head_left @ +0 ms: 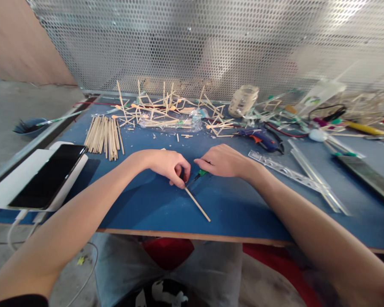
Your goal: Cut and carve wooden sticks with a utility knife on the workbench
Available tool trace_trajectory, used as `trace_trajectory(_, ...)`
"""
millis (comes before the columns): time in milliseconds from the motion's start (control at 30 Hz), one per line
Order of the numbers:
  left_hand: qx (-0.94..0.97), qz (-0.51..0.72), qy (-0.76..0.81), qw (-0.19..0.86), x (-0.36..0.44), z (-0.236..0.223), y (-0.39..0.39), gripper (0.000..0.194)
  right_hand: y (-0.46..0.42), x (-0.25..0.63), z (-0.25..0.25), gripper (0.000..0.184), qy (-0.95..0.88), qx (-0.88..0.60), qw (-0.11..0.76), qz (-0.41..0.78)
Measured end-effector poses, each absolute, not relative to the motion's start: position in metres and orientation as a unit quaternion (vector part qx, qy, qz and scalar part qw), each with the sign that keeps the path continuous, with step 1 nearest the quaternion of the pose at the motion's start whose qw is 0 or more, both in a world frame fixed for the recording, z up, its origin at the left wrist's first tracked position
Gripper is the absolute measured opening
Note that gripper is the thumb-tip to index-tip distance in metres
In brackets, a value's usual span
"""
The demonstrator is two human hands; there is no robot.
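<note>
A thin wooden stick [197,204] lies on the blue tabletop [147,204], running from my fingers toward the front edge. My left hand [168,165] is curled, its fingertips pinching the stick's far end down on the table. My right hand [222,160] is closed on a small green-handled cutter [201,173]. The cutter's dark blade points at the stick just beside my left fingertips. The two hands nearly touch at mid-table.
A bundle of wooden sticks [104,133] lies at back left, glued stick frames [160,107] behind it. A blue glue gun [261,137], clear rulers [284,170], a glass jar [243,100] and cables crowd the right. A phone [48,175] rests on a white box at left.
</note>
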State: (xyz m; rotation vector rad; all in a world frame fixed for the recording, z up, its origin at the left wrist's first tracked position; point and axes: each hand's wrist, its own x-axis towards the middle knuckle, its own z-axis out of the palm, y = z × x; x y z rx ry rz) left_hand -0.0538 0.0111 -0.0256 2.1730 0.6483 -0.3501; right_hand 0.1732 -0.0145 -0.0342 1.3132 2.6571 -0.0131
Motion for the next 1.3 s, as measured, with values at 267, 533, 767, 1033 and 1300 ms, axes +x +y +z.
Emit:
trace_trajectory(267,0.863,-0.140,0.259,0.410,-0.0537,-0.0255,0.0109,0.028,-0.0142,0.1733,-0.0357,0.065,0.893,0.441,0.087,-0.003)
trace_trajectory(533,0.867,-0.137,0.261,0.402,-0.0533,-0.0253,0.0098,0.029,-0.0158,0.1717,-0.0337,0.064,0.890,0.446,0.092,-0.002)
trace_trajectory(767,0.870,-0.134,0.263,0.395,-0.0533,-0.0258,0.0099,0.032,-0.0152,0.1719,-0.0337,0.064,0.891,0.444,0.095,0.004)
trace_trajectory(1033,0.874,-0.136,0.270,0.380,-0.0515,-0.0247,0.0078,0.029,-0.0156,0.1722,-0.0337,0.064,0.892,0.443,0.096,0.006)
trace_trajectory(1300,0.877,-0.134,0.270,0.374,-0.0514,-0.0241,0.0074,0.029,-0.0151,0.1722,-0.0336,0.066,0.892,0.441,0.100,0.008)
